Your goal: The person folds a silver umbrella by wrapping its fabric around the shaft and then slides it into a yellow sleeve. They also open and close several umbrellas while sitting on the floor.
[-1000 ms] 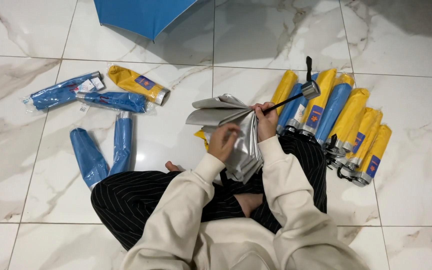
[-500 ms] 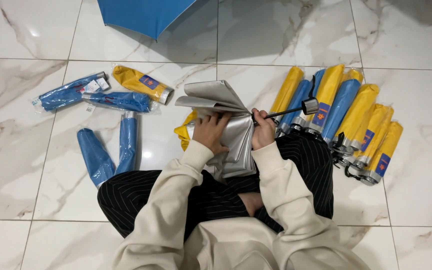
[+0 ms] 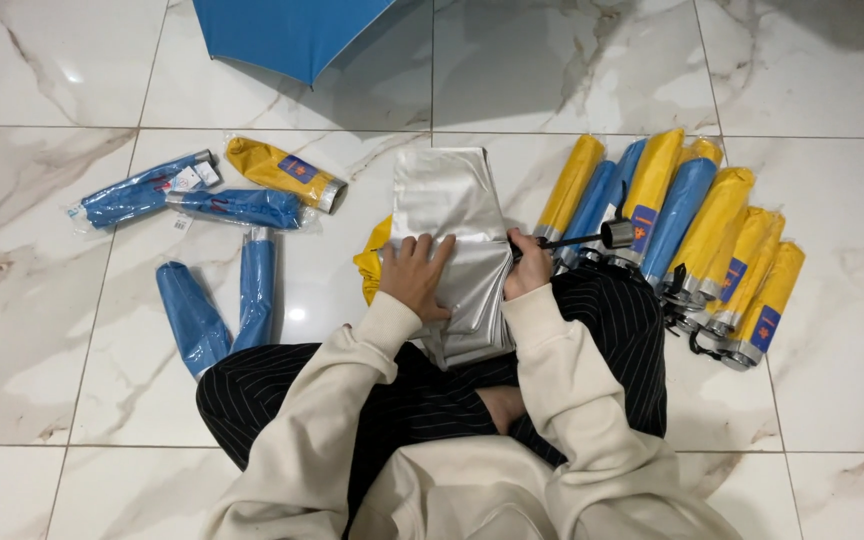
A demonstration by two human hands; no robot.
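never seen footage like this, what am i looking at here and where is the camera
The camera sits on a person's head and looks down, so you see their own arms, cream sleeves and crossed legs in striped trousers. There is no machine, only two bare hands. The person sits on a marble tile floor.

The left hand presses flat on the silver folded canopy of an umbrella lying across the lap. The right hand has a grip on the same umbrella by its dark shaft, which ends in a small handle.

To the right lies a row of wrapped umbrellas, yellow and blue. To the left lie a few more packed ones and two loose blue sleeves. At the top edge is an open blue umbrella.
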